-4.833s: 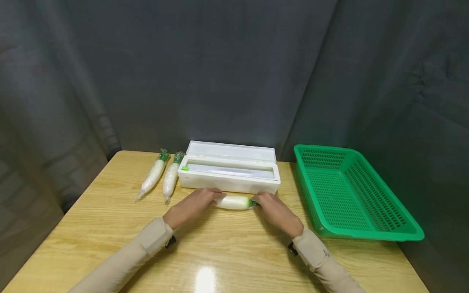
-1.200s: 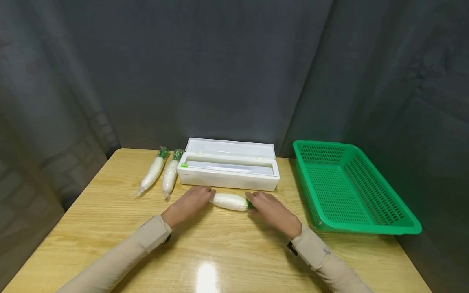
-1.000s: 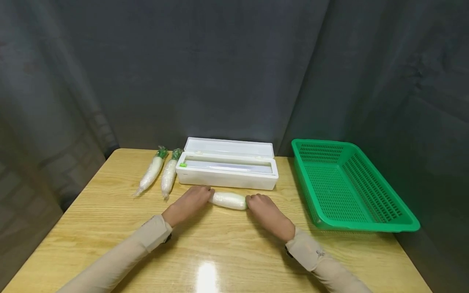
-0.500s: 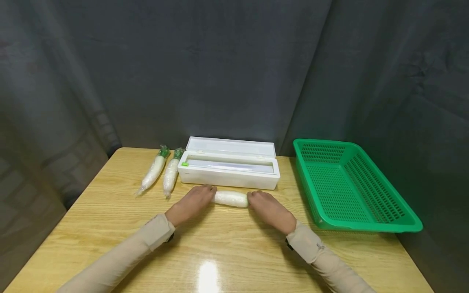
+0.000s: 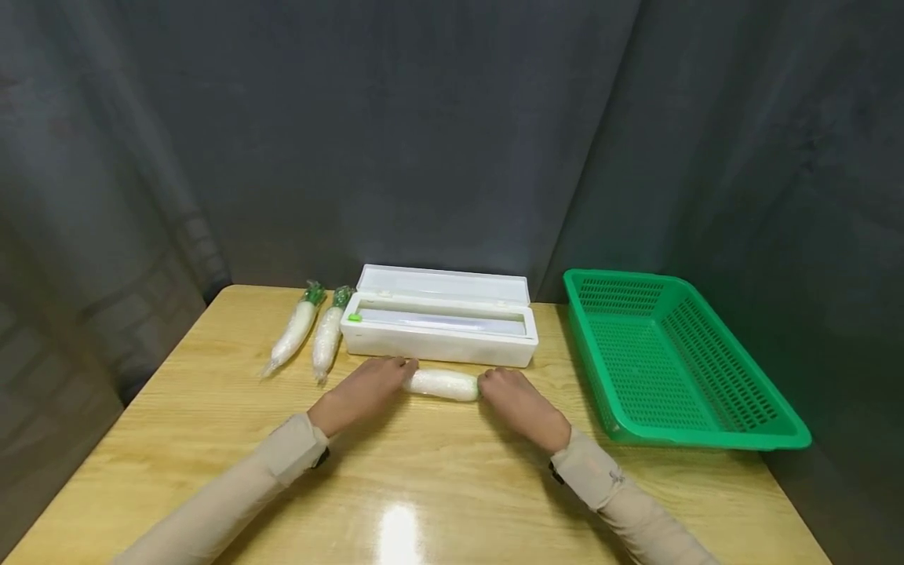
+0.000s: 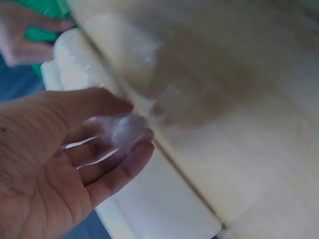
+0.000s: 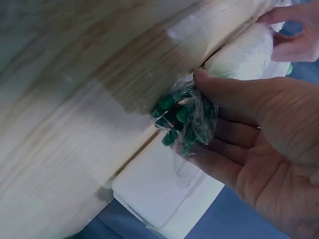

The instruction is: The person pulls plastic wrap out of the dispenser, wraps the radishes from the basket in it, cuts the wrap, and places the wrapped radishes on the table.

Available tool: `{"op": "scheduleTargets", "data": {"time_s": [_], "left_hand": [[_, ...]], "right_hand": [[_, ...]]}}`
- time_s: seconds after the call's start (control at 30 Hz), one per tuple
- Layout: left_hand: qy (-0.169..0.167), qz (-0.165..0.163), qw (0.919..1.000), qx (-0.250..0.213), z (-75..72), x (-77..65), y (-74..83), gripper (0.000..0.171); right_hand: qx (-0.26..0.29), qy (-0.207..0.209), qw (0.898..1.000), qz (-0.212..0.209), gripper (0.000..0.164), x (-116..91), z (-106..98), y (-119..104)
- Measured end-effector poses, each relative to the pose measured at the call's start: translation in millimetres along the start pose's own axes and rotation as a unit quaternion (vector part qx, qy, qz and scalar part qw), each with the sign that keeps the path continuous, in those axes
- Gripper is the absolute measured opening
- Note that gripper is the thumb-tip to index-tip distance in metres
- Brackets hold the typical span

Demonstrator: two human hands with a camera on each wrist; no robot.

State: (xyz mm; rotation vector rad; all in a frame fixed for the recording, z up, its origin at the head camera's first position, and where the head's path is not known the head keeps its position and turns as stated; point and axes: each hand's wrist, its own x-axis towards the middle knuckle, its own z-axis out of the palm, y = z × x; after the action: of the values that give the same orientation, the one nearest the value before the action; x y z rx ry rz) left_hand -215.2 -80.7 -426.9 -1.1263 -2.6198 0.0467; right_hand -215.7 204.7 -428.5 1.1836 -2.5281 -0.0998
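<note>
A white radish (image 5: 443, 384) wrapped in crinkled clear film lies crosswise on the table between my hands. My left hand (image 5: 367, 392) holds its left end; in the left wrist view, thumb and fingers pinch a bunched tuft of clear film (image 6: 128, 132). At the other end my right hand (image 5: 521, 406) grips the green stalk end. In the right wrist view, cut green stalks (image 7: 182, 115) show under the film between thumb and fingers, with a loose film tail hanging below. From the head view the right hand hides these stalks.
Just behind the radish stands a white film dispenser box (image 5: 441, 343), its lid (image 5: 443, 284) raised. Two film-wrapped radishes, one outer (image 5: 295, 333) and one nearer the box (image 5: 327, 341), lie at left. A green plastic basket (image 5: 614, 400) sits at right on the wooden table (image 5: 452, 486).
The radish looked smooth with its green end showing 4.8 s ago; its film now looks crinkled. My right hand has closed over the stalk end. Over the last second both hands barely move.
</note>
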Motion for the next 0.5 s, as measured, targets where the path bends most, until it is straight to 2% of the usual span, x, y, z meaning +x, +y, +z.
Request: {"op": "scheduleTargets", "data": {"time_s": [0.07,0.17,0.27,0.33,0.43,0.5], "left_hand": [[-0.010,-0.010,0.9996,-0.026,-5.4,1.1,0.1,0.052],[-0.006,0.000,0.9990,-0.044,-11.6,8.8,4.0,0.059],[0.033,0.035,0.9987,-0.018,-7.7,18.2,10.3,0.051],[0.055,0.046,0.9974,0.005,-1.0,22.4,13.7,0.043],[0.073,0.046,0.9954,0.043,5.6,24.2,15.9,0.033],[0.073,0.040,0.9947,0.060,7.0,24.6,15.4,0.029]], "right_hand": [[-0.002,-0.005,1.000,-0.006,0.024,-1.0,-0.4,0.9],[-0.012,-0.015,1.000,-0.012,0.021,-2.6,-1.8,5.4],[0.006,-0.030,0.999,-0.010,0.016,-2.7,-4.9,12.1],[0.039,-0.042,0.998,-0.001,0.012,-2.8,-6.0,15.4],[0.080,-0.034,0.996,0.013,0.016,-4.7,-8.6,14.9],[0.080,-0.014,0.997,0.015,0.022,-6.0,-8.7,13.1]]}}
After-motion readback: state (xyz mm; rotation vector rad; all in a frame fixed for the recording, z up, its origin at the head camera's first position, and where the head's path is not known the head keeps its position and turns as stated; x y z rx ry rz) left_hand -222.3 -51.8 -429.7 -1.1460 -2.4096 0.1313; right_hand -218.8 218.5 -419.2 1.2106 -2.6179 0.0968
